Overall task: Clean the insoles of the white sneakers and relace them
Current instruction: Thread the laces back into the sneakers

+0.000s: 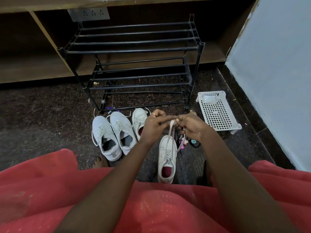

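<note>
- Dark speckled floor (42,115) is spreading out before a black shoe rack (134,51), which is serving as the reference for the positions below.
- One white sneaker (166,158) is standing well in front of the rack, toe toward it, with a dark red insole showing inside.
- Its lace (170,132) is rising from the upper eyelets to the hands.
- Left hand (154,126) and right hand (191,126) are each pinching the lace, fingers curled, meeting between sneaker and rack.
- Judged step: relacing is nearing its finish, and the insole is apparently seated.
- Next move is calling for evened ends and steady tension before knotting.
- Second white sneaker (138,120) is lying just before the rack, beside a pale pair (114,133).
- White basket (217,113) is sitting at the rack's right-hand foot.
</note>
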Motion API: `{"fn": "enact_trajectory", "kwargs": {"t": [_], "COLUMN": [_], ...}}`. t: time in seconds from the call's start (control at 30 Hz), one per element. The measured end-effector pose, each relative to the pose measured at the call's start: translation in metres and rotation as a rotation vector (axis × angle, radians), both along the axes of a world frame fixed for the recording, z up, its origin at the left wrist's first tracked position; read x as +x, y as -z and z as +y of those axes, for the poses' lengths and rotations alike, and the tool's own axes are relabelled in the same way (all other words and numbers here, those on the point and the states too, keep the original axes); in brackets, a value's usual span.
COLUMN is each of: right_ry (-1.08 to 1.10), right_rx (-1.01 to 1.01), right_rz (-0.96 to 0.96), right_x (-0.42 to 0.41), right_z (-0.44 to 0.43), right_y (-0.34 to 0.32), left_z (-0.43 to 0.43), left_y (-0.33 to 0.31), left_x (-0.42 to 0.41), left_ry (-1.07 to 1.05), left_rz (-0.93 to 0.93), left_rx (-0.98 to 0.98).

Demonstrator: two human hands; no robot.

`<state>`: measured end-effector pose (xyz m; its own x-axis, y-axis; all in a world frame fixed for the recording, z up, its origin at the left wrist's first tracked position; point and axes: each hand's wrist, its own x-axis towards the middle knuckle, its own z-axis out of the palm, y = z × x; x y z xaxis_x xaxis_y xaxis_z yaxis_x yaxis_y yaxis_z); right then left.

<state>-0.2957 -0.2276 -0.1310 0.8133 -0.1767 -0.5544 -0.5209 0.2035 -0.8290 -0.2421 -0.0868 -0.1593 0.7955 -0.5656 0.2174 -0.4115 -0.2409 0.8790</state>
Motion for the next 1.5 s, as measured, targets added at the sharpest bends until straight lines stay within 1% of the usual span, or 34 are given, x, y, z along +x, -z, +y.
{"fn": "enact_trajectory", "kwargs": {"t": [0.03,0.1,0.13,0.17,0.2,0.3,0.33,0.37,0.4,0.43,0.5,0.6,0.67,0.73,0.83,0.93,1.0,1.03,1.1,1.13,1.17,1.2,1.27,1.3,1.37,1.43,1.5], "right_ry": [0.017,0.059,0.08,0.082,0.05,-0.131,-0.166,-0.178,-0.169,-0.163,-0.201,-0.327,-0.354,-0.313,-0.341,-0.412,-0.535,-0.56,-0.585,-0.558,-0.516,-0.491,-0.502,-0.486,-0.384,-0.293,-0.275], "right_rx": [0.007,-0.003,-0.03,-0.116,-0.274,-0.939,-1.083,-1.171,-1.226,-1.271,-1.364,-1.486,-1.544,-1.562,-1.538,-1.497,-1.471,-1.448,-1.41,-1.388,-1.334,-1.23,-0.963,-0.865,-0.772,-0.744,-0.726], "right_rz": [-0.008,-0.039,-0.052,-0.058,-0.048,0.032,0.057,0.081,0.109,0.15,0.246,0.321,0.356,0.401,0.462,0.387,0.333,0.305,0.283,0.242,0.183,0.127,0.081,0.108,0.187,0.259,0.31], "right_x": [0.001,0.002,0.004,0.005,0.006,0.004,0.002,-0.002,-0.005,-0.009,-0.018,-0.036,-0.05,-0.062,-0.072,-0.068,-0.061,-0.057,-0.051,-0.047,-0.045,-0.042,-0.039,-0.04,-0.042,-0.042,-0.041], "right_z": [0.0,0.003,0.004,0.004,0.003,-0.002,-0.004,-0.005,-0.008,-0.011,-0.023,-0.046,-0.062,-0.077,-0.092,-0.091,-0.081,-0.074,-0.053,-0.041,-0.03,-0.018,0.005,0.015,0.026,0.03,0.032], "right_y": [0.002,0.005,0.006,0.007,0.008,0.022,0.028,0.032,0.037,0.043,0.055,0.078,0.091,0.101,0.115,0.133,0.149,0.157,0.165,0.167,0.172,0.176,0.185,0.189,0.197,0.198,0.197], "left_z": [-0.001,-0.005,-0.005,-0.004,0.0,0.018,0.025,0.032,0.038,0.046,0.067,0.105,0.127,0.143,0.147,0.13,0.111,0.102,0.082,0.073,0.064,0.057,0.046,0.043,0.04,0.042,0.043], "left_y": [0.0,0.001,0.003,0.007,0.011,0.027,0.032,0.037,0.044,0.053,0.072,0.099,0.115,0.129,0.146,0.158,0.162,0.165,0.169,0.171,0.17,0.171,0.173,0.176,0.179,0.183,0.185], "left_x": [0.0,0.001,0.001,0.001,0.002,0.007,0.009,0.01,0.012,0.013,0.018,0.025,0.03,0.032,0.031,0.023,0.014,0.01,0.001,-0.003,-0.008,-0.012,-0.021,-0.024,-0.029,-0.03,-0.032], "left_ry": [-0.032,-0.114,-0.141,-0.152,-0.17,-0.317,-0.357,-0.391,-0.42,-0.447,-0.48,-0.425,-0.368,-0.315,-0.221,-0.044,-0.016,-0.015,0.045,0.102,0.163,0.221,0.285,0.277,0.183,0.076,0.025], "left_rz": [0.073,0.326,0.445,0.532,0.606,0.841,0.909,0.941,0.92,0.857,0.677,0.412,0.321,0.269,0.263,0.286,0.261,0.224,0.145,0.124,0.129,0.15,0.187,0.197,0.264,0.323,0.316], "left_rx": [-0.054,-0.184,-0.231,-0.266,-0.294,-0.42,-0.442,-0.422,-0.35,-0.242,0.021,0.457,0.64,0.782,0.943,1.053,1.027,1.0,0.896,0.834,0.781,0.756,0.794,0.83,0.814,0.761,0.728]}}
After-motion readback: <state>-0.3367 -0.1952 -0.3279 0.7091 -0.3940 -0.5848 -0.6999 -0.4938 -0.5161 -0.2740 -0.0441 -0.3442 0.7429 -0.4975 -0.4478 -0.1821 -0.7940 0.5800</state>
